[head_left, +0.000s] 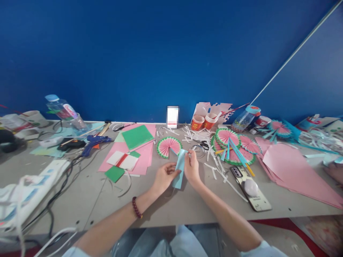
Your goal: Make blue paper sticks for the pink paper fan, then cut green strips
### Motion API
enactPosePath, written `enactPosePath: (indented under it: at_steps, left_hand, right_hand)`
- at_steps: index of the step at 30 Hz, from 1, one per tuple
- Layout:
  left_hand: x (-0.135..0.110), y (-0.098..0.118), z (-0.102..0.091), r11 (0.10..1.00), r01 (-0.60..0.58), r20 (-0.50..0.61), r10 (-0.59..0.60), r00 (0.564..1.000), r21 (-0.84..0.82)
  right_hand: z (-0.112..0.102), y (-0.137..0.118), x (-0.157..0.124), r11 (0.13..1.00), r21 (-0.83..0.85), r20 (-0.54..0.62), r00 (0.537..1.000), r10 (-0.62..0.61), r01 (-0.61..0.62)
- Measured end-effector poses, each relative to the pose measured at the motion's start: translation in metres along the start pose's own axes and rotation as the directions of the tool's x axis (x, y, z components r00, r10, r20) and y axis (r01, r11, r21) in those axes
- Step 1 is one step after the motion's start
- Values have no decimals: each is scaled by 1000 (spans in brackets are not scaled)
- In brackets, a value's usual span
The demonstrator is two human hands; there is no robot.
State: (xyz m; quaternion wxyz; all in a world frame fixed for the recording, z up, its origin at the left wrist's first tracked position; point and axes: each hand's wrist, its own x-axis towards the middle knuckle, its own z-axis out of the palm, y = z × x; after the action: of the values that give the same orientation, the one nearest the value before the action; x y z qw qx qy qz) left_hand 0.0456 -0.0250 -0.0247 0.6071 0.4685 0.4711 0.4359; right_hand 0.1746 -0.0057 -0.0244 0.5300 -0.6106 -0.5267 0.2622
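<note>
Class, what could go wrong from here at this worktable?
The blue paper between the left hand and right hand might crease crookedly. The phone, near the table's front edge, could get knocked by an arm, and the white rounded object on it might slide off.

To your right, a smartphone (261, 204) lies on the counter (107, 201), a rounded white object (251, 187) on it; farther back are red paper cups (197, 123). To your left is a blue-capped plastic bottle (59, 109).

Fan (163, 147) behind paper strip (181, 166), phone (259, 202) right, glue gun (93, 141) left
</note>
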Motion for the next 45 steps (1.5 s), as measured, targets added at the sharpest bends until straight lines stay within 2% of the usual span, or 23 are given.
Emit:
enactPosePath:
  at_steps: [5,14,21,27,33,45]
  left_hand:
    - [-2,-1,4,1000,-15,8,15,1000,-20]
    - [-4,1,7,997,16,26,-14,1000,-80]
    - [-6,3,7,993,112,156,-106,982,-28]
    - [-5,1,6,977,212,150,-208,967,-10]
    - [-5,-1,5,984,179,128,-179,975,15]
    - [-4,-5,4,990,141,134,-141,981,11]
  right_hand:
    - [1,0,0,992,-120,-11,999,-34,32]
    - [2,0,2,992,-116,-15,999,-41,40]
    - [-4,6,11,988,-155,-81,996,-24,12]
    - [-10,10,19,986,-157,-146,986,-77,54]
    - [-10,7,17,984,-178,-129,990,-51,28]
    - [-12,6,18,979,-189,-140,985,-97,70]
